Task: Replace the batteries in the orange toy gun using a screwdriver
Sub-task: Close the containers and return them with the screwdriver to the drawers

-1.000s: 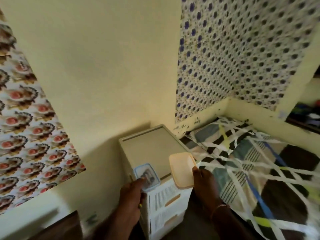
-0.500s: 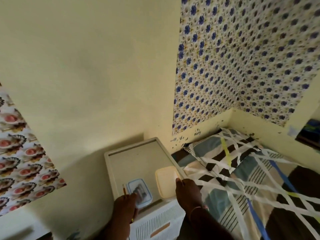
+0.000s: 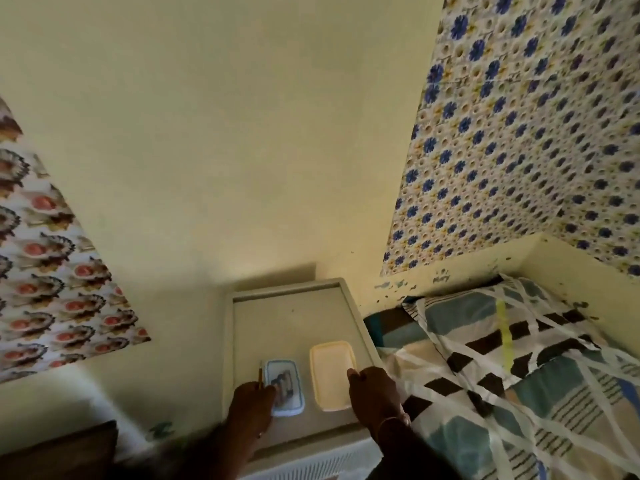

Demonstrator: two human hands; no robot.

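Cream plastic is what your right hand (image 3: 375,393) has just set down: the lid (image 3: 333,375), which a second ago you held up in the air near the drawer unit's front edge, now lies flat on the top of the drawer unit (image 3: 294,317), to the right of the small blue-rimmed box (image 3: 284,387). Your fingertips rest on the lid's near right corner, more laid on it than pinching; I cannot tell whether they have let go. The box has come down too. Half a second ago it was already at the surface; now it sits flat at the near left of the top, with your left hand (image 3: 252,403) touching its near left side, fingers curled around a thin yellow-handled tool (image 3: 260,373) that sticks up past the knuckles. It looks like the screwdriver, though it is too blurred to be sure.

Through the box's clear top you can make out a few dark cylinders, probably batteries.

That means, as I judge it, you are laying out supplies: box opened or about to be, tool in hand. The orange toy gun is not in view anywhere, neither on the drawer unit nor on the patterned bedcover (image 3: 502,368) to the right, so the real work on it has not begun.
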